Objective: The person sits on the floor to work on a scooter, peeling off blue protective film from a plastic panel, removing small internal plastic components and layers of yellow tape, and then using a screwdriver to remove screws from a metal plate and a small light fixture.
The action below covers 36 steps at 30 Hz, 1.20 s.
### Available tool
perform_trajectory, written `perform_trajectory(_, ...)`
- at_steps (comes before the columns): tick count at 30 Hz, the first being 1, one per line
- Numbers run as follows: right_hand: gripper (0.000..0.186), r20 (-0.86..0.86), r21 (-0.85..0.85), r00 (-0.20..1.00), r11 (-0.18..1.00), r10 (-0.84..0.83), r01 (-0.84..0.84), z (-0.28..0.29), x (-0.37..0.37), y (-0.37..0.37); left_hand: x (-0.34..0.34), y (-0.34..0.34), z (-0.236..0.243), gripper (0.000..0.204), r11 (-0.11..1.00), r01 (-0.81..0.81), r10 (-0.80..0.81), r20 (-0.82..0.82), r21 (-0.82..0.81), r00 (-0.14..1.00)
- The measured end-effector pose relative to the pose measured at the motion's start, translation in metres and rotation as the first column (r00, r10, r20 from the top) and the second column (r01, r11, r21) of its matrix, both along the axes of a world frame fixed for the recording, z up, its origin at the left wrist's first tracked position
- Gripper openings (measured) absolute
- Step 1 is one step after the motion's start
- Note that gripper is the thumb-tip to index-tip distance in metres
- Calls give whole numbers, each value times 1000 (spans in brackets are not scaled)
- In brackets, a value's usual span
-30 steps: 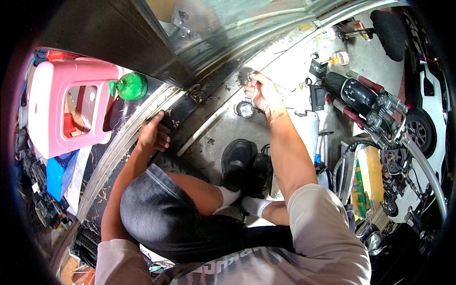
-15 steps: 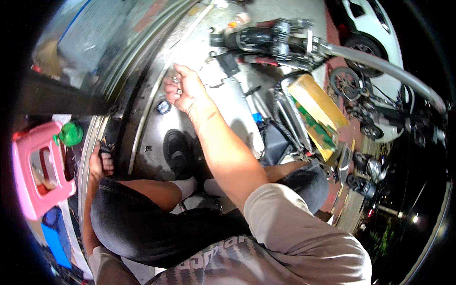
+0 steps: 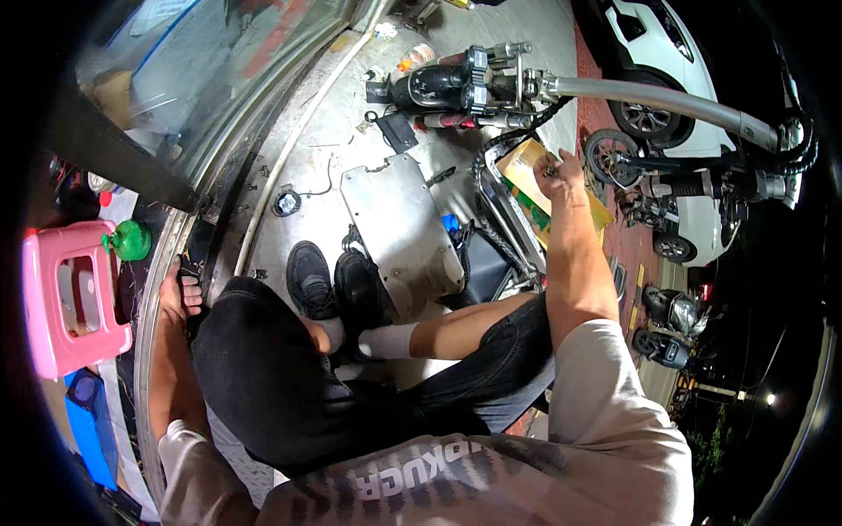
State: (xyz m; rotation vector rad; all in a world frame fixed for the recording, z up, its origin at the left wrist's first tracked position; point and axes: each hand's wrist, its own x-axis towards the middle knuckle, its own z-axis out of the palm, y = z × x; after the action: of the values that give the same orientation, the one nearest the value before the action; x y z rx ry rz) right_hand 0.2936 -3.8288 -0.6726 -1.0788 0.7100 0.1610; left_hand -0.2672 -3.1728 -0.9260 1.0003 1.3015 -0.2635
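I am squatting on a steel floor, my black shoes point(image 3: 338, 285) side by side below me. My right hand point(image 3: 560, 167) reaches out to the right over an open cardboard box point(image 3: 526, 171) and pinches a small metal part in its fingers. My left hand point(image 3: 178, 294) rests down on the dark door track point(image 3: 197, 263) at my left knee, fingers curled on its edge. A grey metal cover plate point(image 3: 399, 230) lies flat in front of my shoes. A small round black part point(image 3: 287, 202) sits on the floor beyond them.
A dismantled scooter frame point(image 3: 465, 83) lies ahead, with a long grey tube point(image 3: 649, 96) running right. A pink plastic stool point(image 3: 66, 298) and green bottle cap point(image 3: 132, 241) stand at left. Glass door at upper left. A white car point(image 3: 649, 53) and parked scooters point(image 3: 667, 324) are to the right.
My view has swung to the right. My right hand moved from the floor near the round part across to the cardboard box. My left hand stayed on the door track.
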Motion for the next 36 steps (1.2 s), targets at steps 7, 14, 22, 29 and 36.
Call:
perform_trajectory(7,74,-155,-595,963,757,221,-269,24,-34,23,-7,4,4,86,944,31,23,161,-329,987)
perform_trajectory(14,22,256,-752,732,605,632,-260,-74,-102,161,11,-18,39,86,998,12,-6,-103,61,995)
perform_trajectory(22,38,-273,-869,230,-137,934,-476,-183,-209,374,16,-21,57,86,999,-18,21,-111,30,994)
perform_trajectory(29,44,-523,-852,-84,-523,848,28,-219,-200,479,18,-18,63,85,997,-72,71,-124,-4,990)
perform_trajectory(36,42,-655,-752,-205,-601,727,272,-238,-186,507,17,-18,64,92,997,-77,80,-141,29,987)
